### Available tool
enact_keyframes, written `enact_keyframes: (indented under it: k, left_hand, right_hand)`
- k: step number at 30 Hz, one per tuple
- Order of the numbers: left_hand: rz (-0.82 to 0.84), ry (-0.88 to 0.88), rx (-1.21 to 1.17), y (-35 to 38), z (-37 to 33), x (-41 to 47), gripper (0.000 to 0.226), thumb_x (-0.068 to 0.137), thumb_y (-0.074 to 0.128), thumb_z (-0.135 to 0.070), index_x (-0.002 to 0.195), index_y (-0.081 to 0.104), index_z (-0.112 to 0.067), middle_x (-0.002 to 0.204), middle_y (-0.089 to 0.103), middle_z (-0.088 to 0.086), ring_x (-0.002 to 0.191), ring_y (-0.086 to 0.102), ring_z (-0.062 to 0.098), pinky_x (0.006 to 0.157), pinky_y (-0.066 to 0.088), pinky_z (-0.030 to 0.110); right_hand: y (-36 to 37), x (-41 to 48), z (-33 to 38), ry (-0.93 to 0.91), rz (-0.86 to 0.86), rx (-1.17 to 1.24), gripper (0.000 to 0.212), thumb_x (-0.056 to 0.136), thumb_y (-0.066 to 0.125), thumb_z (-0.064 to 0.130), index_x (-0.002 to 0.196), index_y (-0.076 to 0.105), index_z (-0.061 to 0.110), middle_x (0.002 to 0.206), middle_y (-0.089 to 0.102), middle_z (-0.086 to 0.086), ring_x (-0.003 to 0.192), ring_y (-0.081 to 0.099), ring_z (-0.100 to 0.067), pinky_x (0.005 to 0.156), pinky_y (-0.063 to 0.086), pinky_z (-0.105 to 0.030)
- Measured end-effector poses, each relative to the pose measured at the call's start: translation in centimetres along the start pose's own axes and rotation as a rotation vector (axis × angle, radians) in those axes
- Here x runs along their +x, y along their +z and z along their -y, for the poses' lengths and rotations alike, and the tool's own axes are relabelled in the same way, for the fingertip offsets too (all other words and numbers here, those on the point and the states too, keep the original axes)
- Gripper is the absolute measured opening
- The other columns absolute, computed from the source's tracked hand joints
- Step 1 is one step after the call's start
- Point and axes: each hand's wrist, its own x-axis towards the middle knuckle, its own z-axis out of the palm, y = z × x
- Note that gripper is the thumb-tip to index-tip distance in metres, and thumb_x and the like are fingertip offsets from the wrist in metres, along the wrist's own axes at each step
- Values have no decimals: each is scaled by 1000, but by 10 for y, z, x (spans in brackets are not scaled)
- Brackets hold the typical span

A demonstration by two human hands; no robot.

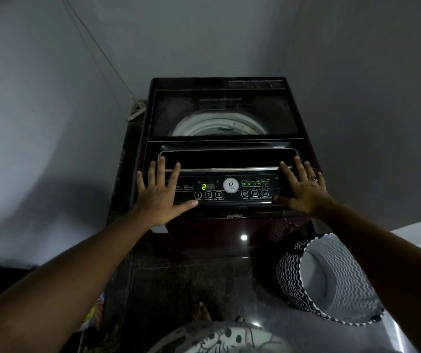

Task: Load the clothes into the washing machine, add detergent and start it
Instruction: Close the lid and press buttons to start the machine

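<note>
A dark top-loading washing machine stands against the wall with its glass lid closed; the white drum rim shows through the glass. The control panel is lit, and its green display reads 2. My left hand lies flat on the panel's left end, fingers spread, thumb just below the button marked 1. My right hand lies flat on the panel's right end, fingers at the lid handle, thumb near the water level button. Neither hand holds anything. No clothes or detergent are visible.
A black-and-white zigzag laundry basket stands on the dark floor at the right of the machine, its inside looking empty. A cord and power strip hang by the wall left of the machine. My bare foot shows below.
</note>
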Motion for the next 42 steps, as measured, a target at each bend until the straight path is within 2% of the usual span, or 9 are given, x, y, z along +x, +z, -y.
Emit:
enact_keyframes:
  k: [11, 17, 22, 34, 37, 40, 42]
  left_hand:
    - [0, 2, 2, 1, 0, 0, 116, 70, 16, -100, 156, -19, -31, 162, -28, 15, 152, -15, 38, 117, 0, 68]
    - [-11, 5, 2, 0, 0, -1, 117, 69, 16, -100, 156, -17, -30, 163, -25, 16, 152, -13, 38, 118, 1, 68]
    - [-8, 6, 6, -1, -1, -1, 117, 69, 15, -100, 157, -17, -29, 163, -25, 16, 152, -13, 38, 118, 1, 68]
    - [-12, 9, 7, 0, 0, -1, 117, 70, 16, -100, 156, -18, -29, 163, -24, 16, 152, -13, 38, 118, 1, 68]
    - [-13, 9, 6, 0, 0, -1, 117, 70, 16, -100, 156, -18, -29, 163, -24, 16, 152, -13, 38, 118, 1, 68]
    - [-17, 7, 7, 0, 0, -1, 117, 70, 16, -100, 156, -18, -29, 163, -24, 16, 152, -13, 38, 118, 1, 68]
    - [-14, 9, 3, 1, 1, -1, 117, 70, 16, -100, 156, -18, -29, 163, -24, 16, 152, -13, 38, 117, 1, 68]
  right_hand:
    - [-1, 0, 1, 4, -2, 0, 105, 84, 53, 76, 158, -12, 40, 167, -21, -10, 155, -13, -36, 122, 0, -60]
    - [-1, 2, 0, 12, 8, -9, 108, 78, 46, 84, 158, -13, 41, 167, -21, -10, 154, -12, -36, 122, 1, -61]
    - [0, 1, 0, 10, 4, 0, 106, 83, 54, 76, 158, -12, 41, 167, -21, -10, 154, -12, -37, 122, 2, -62]
    - [-1, 0, 0, 10, 7, 1, 106, 83, 53, 76, 158, -12, 40, 167, -21, -10, 154, -12, -37, 122, 2, -62]
    - [-1, 0, -1, 2, 13, -4, 107, 82, 50, 80, 158, -14, 41, 167, -22, -11, 154, -13, -37, 122, 2, -63]
    - [-2, 0, 0, 6, 6, -9, 110, 72, 37, 88, 157, -14, 41, 167, -21, -10, 154, -13, -37, 121, 1, -61]
    - [-2, -1, 1, 6, 8, 0, 109, 76, 42, 86, 157, -14, 41, 167, -21, -10, 154, -13, -37, 122, 0, -61]
